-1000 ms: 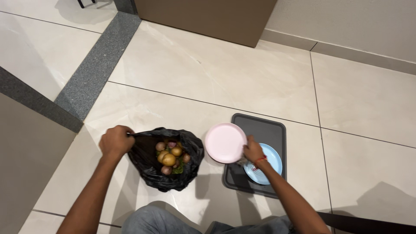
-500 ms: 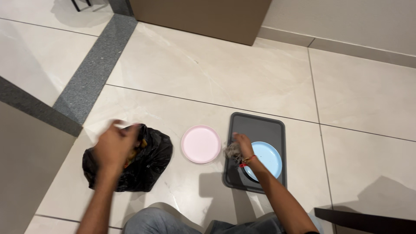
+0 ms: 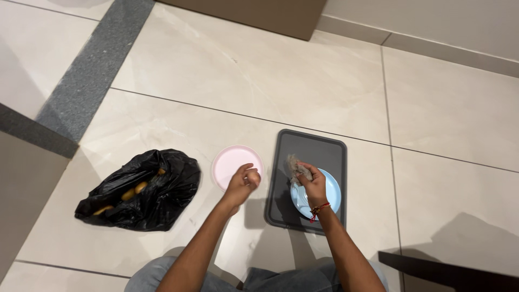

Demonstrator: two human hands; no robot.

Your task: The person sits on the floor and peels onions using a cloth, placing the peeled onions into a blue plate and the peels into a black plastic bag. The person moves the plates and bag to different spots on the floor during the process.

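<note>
We see one package only: a crumpled black plastic bag [image 3: 141, 190] lying on the pale tiled floor [image 3: 270, 81], well to the left of the dark grey rectangular tray [image 3: 319, 151]. Its mouth gapes slightly, showing a few yellowish round pieces inside. We find no labels, signs or screens.

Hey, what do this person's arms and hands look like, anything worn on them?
Both arms are bare, with no sleeves in view. The right hand has a thin red thread band at the wrist. The left hand shows no glove, ring or band.
</note>
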